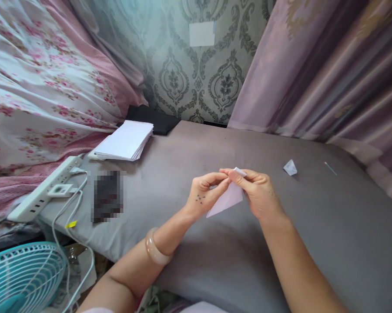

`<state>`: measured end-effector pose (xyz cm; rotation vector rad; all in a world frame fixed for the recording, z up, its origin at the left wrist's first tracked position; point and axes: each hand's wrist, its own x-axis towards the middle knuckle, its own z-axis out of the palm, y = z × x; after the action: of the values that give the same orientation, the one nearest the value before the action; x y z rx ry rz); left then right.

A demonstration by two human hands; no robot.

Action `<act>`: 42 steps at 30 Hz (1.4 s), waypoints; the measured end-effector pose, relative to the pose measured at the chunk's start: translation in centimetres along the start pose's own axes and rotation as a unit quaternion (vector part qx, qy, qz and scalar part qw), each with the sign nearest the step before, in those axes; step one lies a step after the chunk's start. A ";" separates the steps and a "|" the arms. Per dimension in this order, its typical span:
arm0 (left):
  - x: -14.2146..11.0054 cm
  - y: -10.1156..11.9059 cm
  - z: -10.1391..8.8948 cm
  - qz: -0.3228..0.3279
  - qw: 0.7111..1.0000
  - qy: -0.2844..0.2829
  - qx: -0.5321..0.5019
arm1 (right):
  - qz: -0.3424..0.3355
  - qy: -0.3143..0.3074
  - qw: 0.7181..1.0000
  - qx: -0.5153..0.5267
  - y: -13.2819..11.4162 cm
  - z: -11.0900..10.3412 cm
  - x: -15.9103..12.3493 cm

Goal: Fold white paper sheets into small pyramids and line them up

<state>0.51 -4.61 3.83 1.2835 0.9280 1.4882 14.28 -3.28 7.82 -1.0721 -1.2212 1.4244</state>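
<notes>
Between my two hands, above the grey cloth-covered surface, is a folded sheet of pale pinkish paper [226, 201]. My left hand [207, 193] pinches its upper left edge between thumb and fingers. On the other side, my right hand [256, 187] grips the top, thumb pressed over a small white folded tip. The lower part of the paper hangs down to a slanted point between the hands. My fingertips nearly meet at the top and hide part of the folds. A small folded white paper piece [290, 168] lies apart, to the right of my right hand.
A stack of white paper [125, 140] lies at the back left before a black flat item [153, 118]. A power strip [45, 189] with cables runs along the left edge, beside a blurred dark object [107, 196]. A fan [22, 278] stands lower left. A thin stick [330, 168] lies far right.
</notes>
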 end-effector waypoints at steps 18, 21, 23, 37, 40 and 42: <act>0.1 -0.1 0.3 -0.104 0.993 -0.057 -0.022 | -0.016 0.103 0.990 0.095 -0.5 -1.8 1.3; 0.2 0.1 0.2 -0.106 0.993 -0.060 -0.007 | -0.018 0.121 0.990 0.077 -0.4 -1.6 1.3; 0.2 0.2 0.2 -0.125 0.990 -0.070 -0.022 | -0.024 0.144 0.987 0.064 -0.4 -1.5 1.3; 0.6 0.0 0.2 -0.178 0.976 -0.039 -0.118 | -0.022 0.070 0.997 -0.036 -0.4 -2.1 0.9; 0.7 -0.1 0.1 -0.163 0.980 -0.041 -0.105 | -0.017 0.083 0.994 -0.065 -0.8 -1.4 0.5; 0.8 -0.2 0.1 -0.163 0.981 -0.052 -0.092 | -0.020 0.090 0.992 -0.081 -0.9 -1.2 0.3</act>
<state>0.58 -3.81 3.87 1.0100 0.8626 1.2095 15.48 -2.69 8.57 -1.2517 -1.2361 1.1849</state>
